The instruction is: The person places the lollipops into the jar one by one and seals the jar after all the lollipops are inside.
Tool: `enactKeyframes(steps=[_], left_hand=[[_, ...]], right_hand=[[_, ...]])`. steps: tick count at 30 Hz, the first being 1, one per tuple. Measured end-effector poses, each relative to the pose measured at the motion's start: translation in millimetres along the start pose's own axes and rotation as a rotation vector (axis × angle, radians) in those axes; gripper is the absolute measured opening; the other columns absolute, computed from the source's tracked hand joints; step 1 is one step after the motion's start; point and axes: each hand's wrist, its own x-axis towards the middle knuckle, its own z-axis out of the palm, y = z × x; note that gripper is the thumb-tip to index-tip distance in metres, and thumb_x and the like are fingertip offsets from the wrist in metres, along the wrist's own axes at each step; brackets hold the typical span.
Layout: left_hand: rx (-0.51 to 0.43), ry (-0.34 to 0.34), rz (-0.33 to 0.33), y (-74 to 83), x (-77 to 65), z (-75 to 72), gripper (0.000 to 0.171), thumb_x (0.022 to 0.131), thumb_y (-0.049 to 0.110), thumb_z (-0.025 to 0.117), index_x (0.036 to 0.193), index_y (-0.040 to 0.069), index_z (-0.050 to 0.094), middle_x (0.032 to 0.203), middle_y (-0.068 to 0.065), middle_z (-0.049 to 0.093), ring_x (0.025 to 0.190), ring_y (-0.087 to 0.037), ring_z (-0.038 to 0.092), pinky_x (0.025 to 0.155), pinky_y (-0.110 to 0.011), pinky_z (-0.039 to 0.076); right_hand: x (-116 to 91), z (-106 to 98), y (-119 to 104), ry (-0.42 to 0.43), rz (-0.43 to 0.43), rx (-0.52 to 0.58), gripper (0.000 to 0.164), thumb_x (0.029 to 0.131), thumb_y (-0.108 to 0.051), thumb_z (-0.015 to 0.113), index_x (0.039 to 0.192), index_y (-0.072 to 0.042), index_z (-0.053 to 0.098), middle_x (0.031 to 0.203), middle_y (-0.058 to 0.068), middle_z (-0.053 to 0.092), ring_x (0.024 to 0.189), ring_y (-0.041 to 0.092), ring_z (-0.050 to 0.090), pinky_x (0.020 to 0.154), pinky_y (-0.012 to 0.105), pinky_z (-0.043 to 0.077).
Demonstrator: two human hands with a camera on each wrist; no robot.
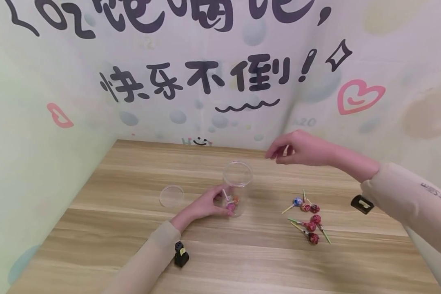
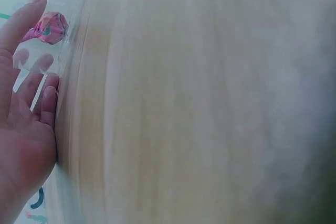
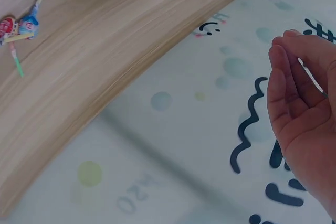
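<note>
My left hand (image 1: 206, 204) holds a clear plastic jar (image 1: 237, 179) upright on the wooden table, thumb on one side and fingers round the other. Inside, low down, lie a few wrapped lollipops (image 1: 230, 204); the left wrist view shows a pink-wrapped lollipop (image 2: 51, 28) through the clear wall. My right hand (image 1: 303, 148) hovers in the air to the right of the jar, above the table's back edge. Its fingers are loosely bent with the tips near the thumb, and nothing shows between them in the right wrist view (image 3: 304, 87).
Several lollipops (image 1: 311, 225) with red and blue wrappers lie on the table (image 1: 242, 261) right of the jar. A round clear lid (image 1: 171, 196) lies left of it. Small black objects sit near the left forearm (image 1: 181, 255) and right sleeve (image 1: 362, 203). A printed curtain (image 1: 191, 118) hangs behind.
</note>
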Motion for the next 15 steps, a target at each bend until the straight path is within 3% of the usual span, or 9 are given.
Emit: enactKeyframes(steps=[4, 10, 15], left_hand=[[0.012, 0.0, -0.003, -0.4, -0.4, -0.6, 0.085, 0.074, 0.024, 0.087, 0.147, 0.018, 0.045, 0.13, -0.006, 0.061, 0.121, -0.021, 0.056, 0.108, -0.041, 0.043], [0.007, -0.002, -0.019, 1.0, -1.3, -1.4, 0.088, 0.075, 0.026, 0.087, 0.15, 0.024, 0.041, 0.137, -0.005, 0.058, 0.125, -0.022, 0.054, 0.11, -0.043, 0.041], [0.0, -0.004, -0.014, 2.2, -2.0, -0.7, 0.083, 0.075, 0.024, 0.086, 0.147, 0.018, 0.044, 0.134, -0.007, 0.059, 0.124, -0.023, 0.054, 0.11, -0.044, 0.041]], right_hand=[[-15.0, 0.6, 9.6, 0.021, 0.035, 0.005, 0.019, 0.09, -0.007, 0.07, 0.105, -0.018, 0.074, 0.094, -0.008, 0.073, 0.084, 0.006, 0.065, 0.076, 0.023, 0.056], [-33.4, 9.5, 25.2, 0.045, 0.076, -0.02, 0.021, 0.089, -0.01, 0.072, 0.106, -0.022, 0.073, 0.094, -0.011, 0.073, 0.082, 0.001, 0.065, 0.074, 0.021, 0.056], [-42.1, 26.5, 38.4, 0.073, 0.051, -0.038, 0.022, 0.086, -0.009, 0.075, 0.103, -0.022, 0.074, 0.093, -0.012, 0.074, 0.079, -0.002, 0.065, 0.071, 0.02, 0.057]])
